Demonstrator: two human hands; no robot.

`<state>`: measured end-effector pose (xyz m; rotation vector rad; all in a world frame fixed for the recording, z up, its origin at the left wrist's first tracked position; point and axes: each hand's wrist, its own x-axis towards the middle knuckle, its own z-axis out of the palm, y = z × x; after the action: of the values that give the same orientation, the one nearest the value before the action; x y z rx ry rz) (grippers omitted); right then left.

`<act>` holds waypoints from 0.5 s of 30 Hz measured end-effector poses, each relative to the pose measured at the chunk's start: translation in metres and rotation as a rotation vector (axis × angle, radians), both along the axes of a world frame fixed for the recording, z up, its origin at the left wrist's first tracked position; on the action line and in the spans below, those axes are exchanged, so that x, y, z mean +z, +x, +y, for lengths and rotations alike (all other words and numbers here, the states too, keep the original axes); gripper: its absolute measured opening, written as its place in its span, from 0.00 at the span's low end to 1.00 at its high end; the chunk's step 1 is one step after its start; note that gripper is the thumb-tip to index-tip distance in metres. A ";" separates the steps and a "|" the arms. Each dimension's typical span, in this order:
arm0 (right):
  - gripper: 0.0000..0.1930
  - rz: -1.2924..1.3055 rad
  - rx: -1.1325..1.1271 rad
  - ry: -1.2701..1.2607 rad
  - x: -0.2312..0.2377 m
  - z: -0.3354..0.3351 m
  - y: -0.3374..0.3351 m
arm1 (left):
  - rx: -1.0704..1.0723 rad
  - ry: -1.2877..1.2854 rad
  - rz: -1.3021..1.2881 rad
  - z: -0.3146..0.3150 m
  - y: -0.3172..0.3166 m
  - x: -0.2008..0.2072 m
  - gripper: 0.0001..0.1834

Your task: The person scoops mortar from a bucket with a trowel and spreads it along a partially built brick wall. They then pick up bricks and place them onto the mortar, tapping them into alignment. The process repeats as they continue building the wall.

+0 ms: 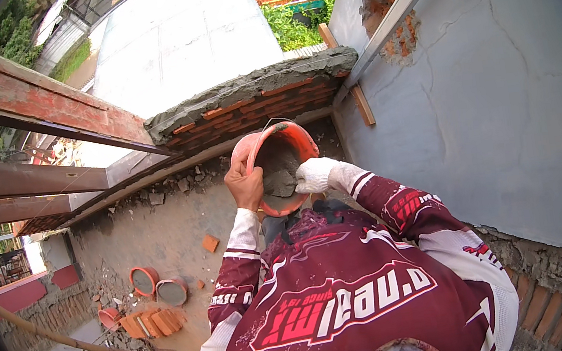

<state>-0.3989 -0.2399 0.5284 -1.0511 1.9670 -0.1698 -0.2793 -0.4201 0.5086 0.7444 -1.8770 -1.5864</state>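
An orange-red bucket [246, 150] with wet grey mortar [275, 155] inside is tilted in front of my body. My bare left hand [246, 187] is closed on its left rim. My right hand [315, 174], in a white knitted glove, reaches over the right side of the opening with its fingers closed round a trowel. The trowel's grey, mortar-smeared blade [281, 185] lies inside the bucket; its handle is hidden in the glove. Just beyond the bucket runs a low brick wall [250, 106] topped with rough mortar [251, 83].
A cracked grey wall [497, 90] with broken patches stands at my right, a metal beam [402, 14] across it. Steel beams [58, 98] cross at left. On the rubble-strewn floor are mortar buckets [171, 292] and stacked bricks [151, 324]. Bamboo poles [68, 338] slant at lower left.
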 end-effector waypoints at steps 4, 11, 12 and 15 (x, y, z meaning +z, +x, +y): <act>0.24 -0.127 -0.075 -0.129 -0.019 0.021 0.007 | 0.040 0.142 -0.088 0.001 0.011 -0.024 0.19; 0.22 -0.180 -0.267 -0.198 -0.033 0.057 0.007 | 0.233 0.350 -0.043 0.007 0.013 -0.058 0.19; 0.21 -0.175 -0.300 -0.202 -0.037 0.062 0.006 | 0.254 0.374 -0.037 0.007 0.016 -0.067 0.20; 0.22 -0.174 -0.348 -0.114 -0.027 0.074 -0.001 | 0.349 0.372 -0.094 0.006 0.029 -0.092 0.22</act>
<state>-0.3997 -0.1662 0.5015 -0.7288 1.9833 -0.5512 -0.2504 -0.4143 0.4170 1.2510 -1.4227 -1.7057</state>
